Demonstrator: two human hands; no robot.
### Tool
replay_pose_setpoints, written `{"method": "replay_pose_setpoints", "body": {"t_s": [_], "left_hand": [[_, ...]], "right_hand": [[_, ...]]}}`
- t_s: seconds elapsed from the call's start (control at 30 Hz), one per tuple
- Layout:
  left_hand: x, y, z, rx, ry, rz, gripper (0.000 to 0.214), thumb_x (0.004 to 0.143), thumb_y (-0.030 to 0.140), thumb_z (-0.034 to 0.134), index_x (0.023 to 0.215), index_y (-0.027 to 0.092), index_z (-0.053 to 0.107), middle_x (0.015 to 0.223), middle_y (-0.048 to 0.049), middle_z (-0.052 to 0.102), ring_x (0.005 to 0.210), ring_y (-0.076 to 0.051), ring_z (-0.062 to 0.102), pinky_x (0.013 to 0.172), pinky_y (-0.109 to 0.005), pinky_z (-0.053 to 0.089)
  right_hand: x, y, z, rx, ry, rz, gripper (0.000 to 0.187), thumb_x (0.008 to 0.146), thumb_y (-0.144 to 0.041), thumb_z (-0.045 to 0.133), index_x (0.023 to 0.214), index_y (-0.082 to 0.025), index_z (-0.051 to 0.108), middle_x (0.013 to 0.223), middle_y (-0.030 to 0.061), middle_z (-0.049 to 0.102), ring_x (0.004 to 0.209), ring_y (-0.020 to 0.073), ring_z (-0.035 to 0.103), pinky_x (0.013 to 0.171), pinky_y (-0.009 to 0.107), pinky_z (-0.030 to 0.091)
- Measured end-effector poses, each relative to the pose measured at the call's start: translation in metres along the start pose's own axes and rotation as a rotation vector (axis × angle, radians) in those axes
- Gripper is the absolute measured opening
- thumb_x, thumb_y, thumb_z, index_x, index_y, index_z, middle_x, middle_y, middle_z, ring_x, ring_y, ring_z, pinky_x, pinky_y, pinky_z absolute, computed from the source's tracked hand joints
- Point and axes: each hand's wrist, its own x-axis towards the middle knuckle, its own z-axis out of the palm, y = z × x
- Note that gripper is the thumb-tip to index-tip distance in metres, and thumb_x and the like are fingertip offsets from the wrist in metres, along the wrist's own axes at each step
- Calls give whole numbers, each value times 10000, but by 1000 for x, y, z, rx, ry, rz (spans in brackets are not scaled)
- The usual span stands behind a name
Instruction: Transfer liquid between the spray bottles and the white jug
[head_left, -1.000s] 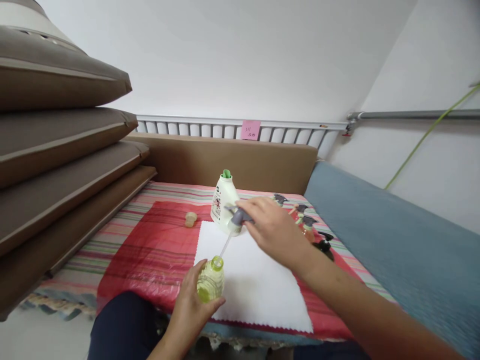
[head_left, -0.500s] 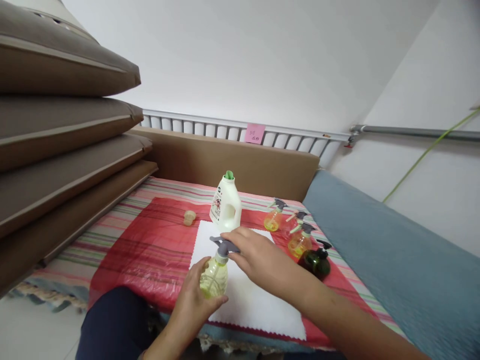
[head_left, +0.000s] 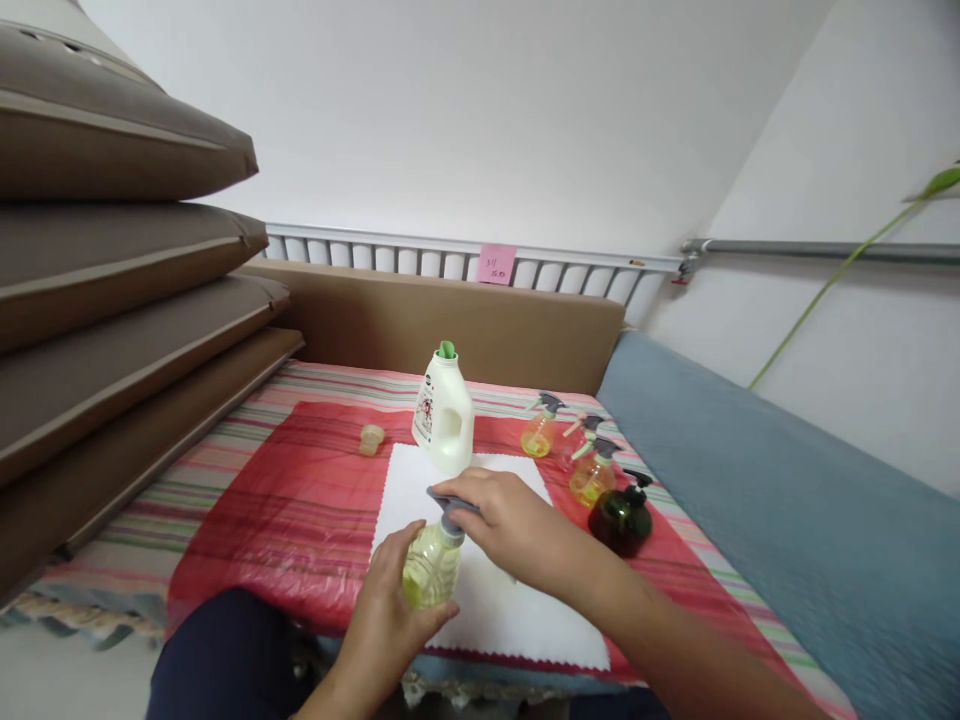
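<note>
A clear spray bottle (head_left: 433, 566) with pale yellow liquid stands over the white cloth (head_left: 525, 620), gripped round its side by my left hand (head_left: 386, 600). My right hand (head_left: 499, 520) is closed over its grey spray head (head_left: 451, 515), fingers on top and thumb below. The head sits at the bottle's neck; whether it is fully seated I cannot tell. Just behind my hands is a pale detergent jug (head_left: 444, 410), its neck showing a green spout. A cream-coloured cap (head_left: 371, 439) lies to the left of the jug.
To the right stand several bottles: a spray bottle (head_left: 538, 436) with yellow liquid, another spray bottle (head_left: 591, 482) in front, and a dark green pump bottle (head_left: 622, 522). A red sheet (head_left: 277, 510) covers part of the striped cloth. Brown cushions (head_left: 112, 240) are stacked at left.
The spray head has turned under my right hand, its nozzle no longer jutting out left. My left hand keeps its hold on the bottle. The whole view has shifted slightly.
</note>
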Motion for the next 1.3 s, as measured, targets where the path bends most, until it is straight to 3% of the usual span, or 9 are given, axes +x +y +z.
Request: {"method": "replay_pose_setpoints", "body": {"t_s": [0.17, 0.27, 0.47, 0.57, 0.67, 0.8, 0.97, 1.1, 1.3], "left_hand": [[2, -3, 3, -62, 23, -13, 731, 549, 249, 778, 1213, 210, 474, 1194, -106, 581, 1111, -286, 552, 955, -482, 447], [2, -2, 2, -59, 5, -23, 730, 549, 244, 775, 1216, 210, 480, 1200, -108, 580, 1125, -291, 542, 971, -494, 431], [2, -5, -1, -88, -15, -57, 745, 524, 215, 782, 1210, 204, 490, 1173, -115, 594, 1099, -305, 555, 937, -500, 451], [2, -7, -1, -129, -12, -81, 762, 518, 209, 786, 1215, 199, 477, 1173, -117, 594, 1092, -303, 559, 942, -501, 446], [2, -4, -1, -169, -18, -87, 755, 532, 214, 783, 1216, 196, 464, 1182, -116, 589, 1106, -295, 550, 961, -492, 429], [2, 1, -1, -182, -2, -85, 737, 545, 198, 776, 1213, 203, 465, 1183, -109, 585, 1119, -288, 536, 976, -484, 412], [3, -1, -2, -192, -6, -104, 770, 520, 213, 793, 1220, 207, 473, 1167, -108, 598, 1093, -291, 557, 947, -478, 444], [4, -2, -4, -186, -13, -120, 776, 500, 212, 798, 1210, 203, 483, 1166, -108, 601, 1089, -291, 565, 948, -474, 449], [5, 10, -5, -254, -47, -186, 756, 505, 230, 795, 1193, 178, 486, 1140, -118, 612, 1048, -292, 594, 914, -470, 483]], "right_hand": [[-1, -6, 2, -31, 44, 57, 327, 826, -135, 503, 1123, -175, 634, 1039, 106, 673, 957, 235, 611, 837, 346, 453], [1, -3, -6, 67, -21, 88, 305, 810, -234, 558, 1096, -183, 651, 1075, 106, 668, 965, 259, 604, 811, 363, 456], [5, 24, -15, 748, -248, 225, 355, 870, -412, 483, 1129, -207, 614, 928, 68, 694, 815, 208, 648, 678, 321, 468], [2, 40, -5, 1097, -225, 279, 380, 818, -431, 581, 1133, -219, 594, 967, 71, 676, 818, 221, 664, 653, 313, 470], [-1, 49, 13, 1261, -153, 292, 414, 773, -389, 663, 1135, -199, 593, 967, 79, 670, 809, 209, 660, 676, 305, 464], [-4, 48, 37, 1242, 23, 259, 372, 668, -284, 770, 1007, -186, 653, 843, 21, 662, 684, 121, 581, 611, 226, 406], [-6, 38, 53, 1095, 133, 190, 255, 644, -284, 788, 851, -169, 692, 741, -18, 637, 706, 133, 540, 684, 248, 410], [-7, 35, 56, 1064, 138, 110, 274, 668, -309, 766, 894, -176, 686, 800, -3, 654, 758, 171, 567, 692, 278, 443], [-10, 38, 65, 1083, 236, 114, 298, 711, -303, 726, 986, -208, 661, 865, 0, 667, 820, 187, 595, 797, 318, 450]]}}
